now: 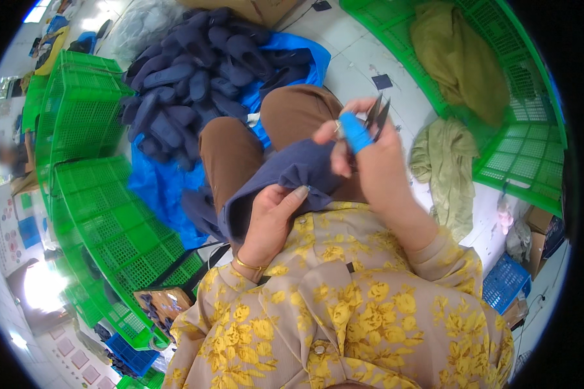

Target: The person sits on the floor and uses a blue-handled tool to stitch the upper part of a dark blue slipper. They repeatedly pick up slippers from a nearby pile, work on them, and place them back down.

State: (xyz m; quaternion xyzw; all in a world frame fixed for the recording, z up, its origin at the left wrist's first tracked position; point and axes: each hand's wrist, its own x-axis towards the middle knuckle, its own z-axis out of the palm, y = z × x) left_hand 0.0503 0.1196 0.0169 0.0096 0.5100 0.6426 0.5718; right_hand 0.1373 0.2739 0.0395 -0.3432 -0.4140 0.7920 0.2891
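Note:
My left hand [270, 219] grips a navy fabric slipper [256, 188] over my lap. Its thumb presses beside a gathered, bow-like knot on the slipper's upper. In my right hand [386, 170], raised to the right of the slipper, is a small pair of dark-bladed scissors [381, 119] with the points up. Blue tape [355, 132] wraps one finger of that hand, and a ring shows near it. The scissors stand apart from the knot. Part of the slipper's far end is hidden behind my right fingers.
A large heap of navy slippers [194, 84] lies ahead on blue plastic sheeting [149, 188]. Green crates [104, 220] stand along the left. Another green crate [532, 152] at the right holds olive cloth [457, 58]; pale green cloth [444, 168] hangs beside it. A blue basket [505, 282] sits lower right.

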